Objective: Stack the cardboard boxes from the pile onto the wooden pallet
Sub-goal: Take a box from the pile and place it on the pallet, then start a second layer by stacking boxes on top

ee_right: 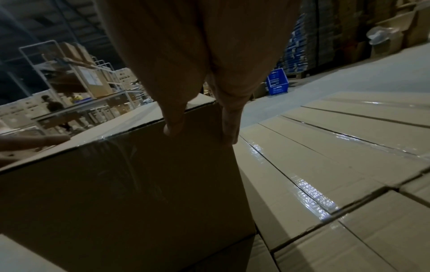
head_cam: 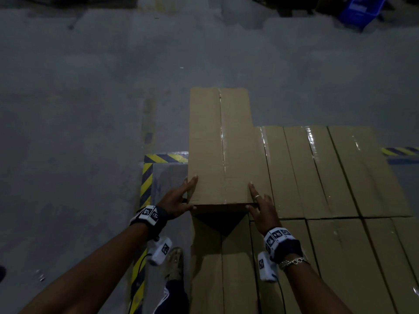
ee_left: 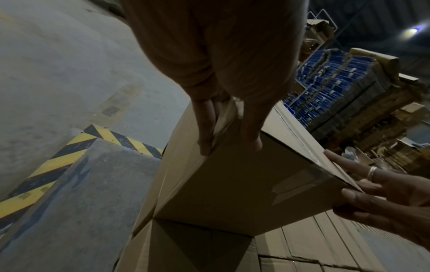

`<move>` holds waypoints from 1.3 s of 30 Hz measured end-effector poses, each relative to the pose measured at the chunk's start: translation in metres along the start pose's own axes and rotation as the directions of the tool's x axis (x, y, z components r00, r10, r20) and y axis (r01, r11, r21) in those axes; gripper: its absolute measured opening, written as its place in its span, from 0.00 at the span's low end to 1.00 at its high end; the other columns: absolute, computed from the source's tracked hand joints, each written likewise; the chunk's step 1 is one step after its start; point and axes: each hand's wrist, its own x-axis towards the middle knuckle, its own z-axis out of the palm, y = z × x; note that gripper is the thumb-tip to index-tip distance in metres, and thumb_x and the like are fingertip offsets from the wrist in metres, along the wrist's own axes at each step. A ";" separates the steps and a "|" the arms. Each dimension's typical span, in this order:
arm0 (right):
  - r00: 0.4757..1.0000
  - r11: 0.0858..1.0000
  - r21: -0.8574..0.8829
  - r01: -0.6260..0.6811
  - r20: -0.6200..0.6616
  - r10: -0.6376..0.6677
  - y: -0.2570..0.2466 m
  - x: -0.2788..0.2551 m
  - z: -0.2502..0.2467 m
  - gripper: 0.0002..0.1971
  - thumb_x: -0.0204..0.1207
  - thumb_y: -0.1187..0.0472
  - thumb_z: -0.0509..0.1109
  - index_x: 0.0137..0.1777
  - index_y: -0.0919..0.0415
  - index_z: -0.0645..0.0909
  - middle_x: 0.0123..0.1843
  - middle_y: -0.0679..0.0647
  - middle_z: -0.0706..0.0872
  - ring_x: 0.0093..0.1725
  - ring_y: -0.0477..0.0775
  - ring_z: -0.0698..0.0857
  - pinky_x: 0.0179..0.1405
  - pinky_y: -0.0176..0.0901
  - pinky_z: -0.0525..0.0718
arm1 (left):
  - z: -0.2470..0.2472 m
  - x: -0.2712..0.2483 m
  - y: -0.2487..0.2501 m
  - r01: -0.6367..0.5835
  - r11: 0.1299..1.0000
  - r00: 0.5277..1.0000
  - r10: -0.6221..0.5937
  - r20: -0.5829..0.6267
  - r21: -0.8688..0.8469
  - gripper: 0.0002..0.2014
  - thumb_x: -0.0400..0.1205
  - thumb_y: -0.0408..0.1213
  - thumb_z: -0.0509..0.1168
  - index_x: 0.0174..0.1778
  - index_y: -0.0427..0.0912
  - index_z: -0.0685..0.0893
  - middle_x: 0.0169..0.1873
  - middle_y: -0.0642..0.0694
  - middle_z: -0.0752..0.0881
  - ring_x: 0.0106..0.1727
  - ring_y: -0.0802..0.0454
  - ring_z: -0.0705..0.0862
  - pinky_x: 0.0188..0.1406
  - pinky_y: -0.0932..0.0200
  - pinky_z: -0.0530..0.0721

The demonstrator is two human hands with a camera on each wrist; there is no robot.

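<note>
A long taped cardboard box lies on top of a layer of similar boxes, its far end jutting past them. My left hand is at its near left corner, straight fingers on the left side and thumb on the near end face. My right hand is at the near right corner, with the index finger flat on top and the thumb on the end face. In the right wrist view the fingers lie along the box's right side. No wooden pallet is visible.
Yellow-black hazard tape marks the grey floor left of the stack. My foot stands beside the boxes. A blue crate sits far back right. Metal racks and a person are in the background.
</note>
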 end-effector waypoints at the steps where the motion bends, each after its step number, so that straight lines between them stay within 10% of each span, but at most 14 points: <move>1: 1.000 1.000 0.011 -0.006 0.014 0.006 -0.002 -0.002 -0.001 0.40 0.85 0.61 0.69 0.88 0.35 0.51 0.83 0.64 0.66 0.80 0.67 0.69 0.73 0.54 0.74 | 0.000 -0.001 0.001 0.004 1.000 1.000 -0.004 0.000 -0.002 0.54 0.78 0.34 0.78 0.89 0.59 0.47 0.89 0.45 0.53 0.87 0.47 0.56 0.66 0.50 0.86; 9: 0.994 0.998 0.023 0.050 -0.093 -0.048 0.001 -0.030 -0.013 0.39 0.80 0.54 0.76 0.87 0.47 0.61 0.89 0.59 0.54 0.82 0.66 0.68 0.72 0.57 0.79 | 0.011 -0.036 0.056 0.217 0.970 0.955 -0.188 -0.231 0.106 0.51 0.73 0.45 0.82 0.88 0.44 0.59 0.85 0.43 0.65 0.84 0.41 0.66 0.69 0.45 0.83; 13: 0.984 0.987 0.030 0.159 -0.085 -0.156 -0.003 -0.063 -0.025 0.40 0.80 0.52 0.75 0.88 0.45 0.60 0.88 0.55 0.55 0.82 0.62 0.68 0.75 0.56 0.77 | 0.025 -0.070 0.117 0.206 0.970 0.936 -0.156 -0.316 0.132 0.40 0.75 0.50 0.80 0.81 0.43 0.73 0.73 0.43 0.79 0.56 0.46 0.88 0.48 0.59 0.84; 20: 0.964 0.957 0.132 0.259 -0.102 -0.247 0.029 -0.168 -0.071 0.32 0.81 0.48 0.74 0.82 0.56 0.71 0.77 0.57 0.77 0.74 0.55 0.78 0.70 0.40 0.74 | 0.088 -0.136 0.240 0.117 0.988 0.962 -0.087 -0.261 0.102 0.25 0.79 0.57 0.73 0.68 0.50 0.83 0.49 0.58 0.88 0.42 0.66 0.87 0.37 0.73 0.82; 24: 0.962 0.957 0.153 0.248 -0.152 -0.225 0.062 -0.254 -0.105 0.42 0.76 0.24 0.60 0.74 0.58 0.80 0.67 0.55 0.83 0.65 0.55 0.83 0.63 0.48 0.83 | 0.133 -0.173 0.318 0.060 0.992 0.984 -0.040 -0.174 0.112 0.23 0.78 0.60 0.72 0.63 0.50 0.86 0.51 0.57 0.90 0.44 0.66 0.88 0.40 0.70 0.84; 32: 0.946 0.939 0.342 0.040 -0.316 0.075 0.109 -0.407 -0.120 0.26 0.78 0.48 0.77 0.75 0.51 0.79 0.65 0.46 0.82 0.56 0.48 0.83 0.52 0.37 0.81 | 0.201 -0.221 0.402 -0.142 0.990 0.989 0.140 0.050 0.022 0.12 0.79 0.53 0.75 0.56 0.55 0.88 0.48 0.60 0.90 0.42 0.63 0.90 0.36 0.48 0.92; 39: 0.727 0.803 0.578 -0.144 -0.489 0.482 0.139 -0.533 -0.097 0.23 0.79 0.54 0.77 0.74 0.54 0.81 0.61 0.49 0.82 0.55 0.52 0.84 0.51 0.42 0.83 | 0.233 -0.269 0.437 -0.291 0.939 0.884 0.338 0.324 -0.184 0.09 0.80 0.44 0.76 0.55 0.50 0.89 0.49 0.51 0.91 0.39 0.52 0.92 0.30 0.46 0.91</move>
